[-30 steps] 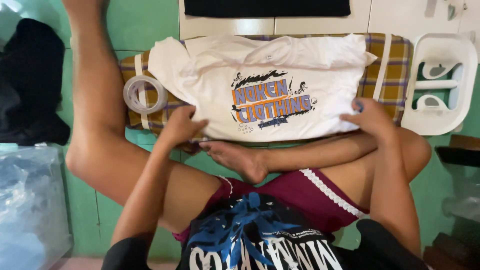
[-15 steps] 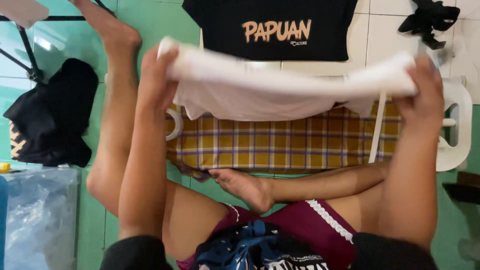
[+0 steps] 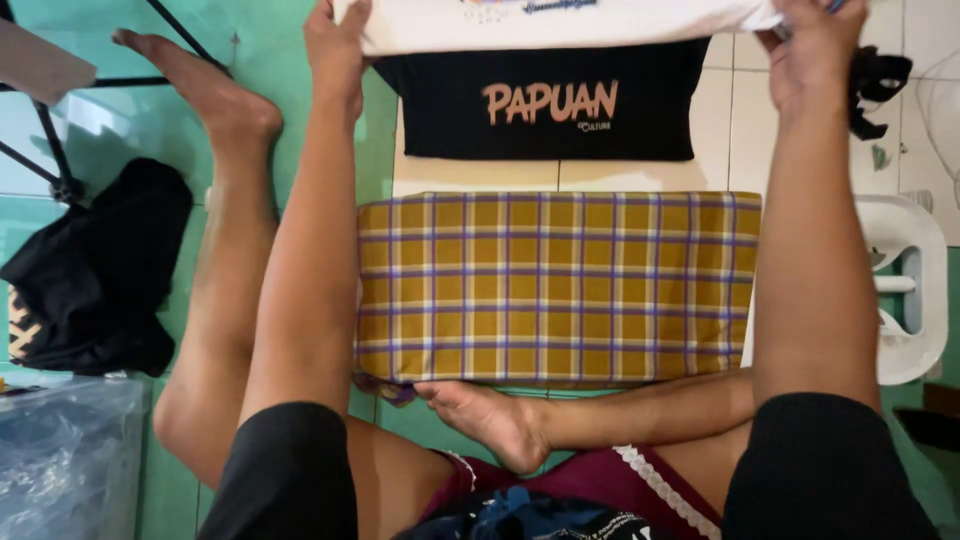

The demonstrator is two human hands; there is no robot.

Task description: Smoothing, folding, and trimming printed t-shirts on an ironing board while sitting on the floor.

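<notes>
I am holding a folded white cotton T-shirt [image 3: 560,22] out at arm's length, beyond the yellow-and-purple plaid cloth pad [image 3: 555,285] that is lying flat on the floor in front of my crossed leg. My left hand [image 3: 335,45] is pinching the shirt's left end, fingers curled over its edge; my right hand [image 3: 815,50] is gripping the right end the same way, so the fold is hanging taut and level between them. The white shirt is hovering just past the far edge of the plaid pad, directly above a folded black T-shirt with orange lettering [image 3: 548,105] that is lying on the pale floor tiles [image 3: 930,60]. To do this well, I judge I should be keeping both ends at equal height and equal tension so the fold is not sagging or opening, and lining its edges up squarely with the black one. To the left of the pad a crumpled black garment [image 3: 95,265] is lying; to its right, a white plastic stand [image 3: 905,300].
</notes>
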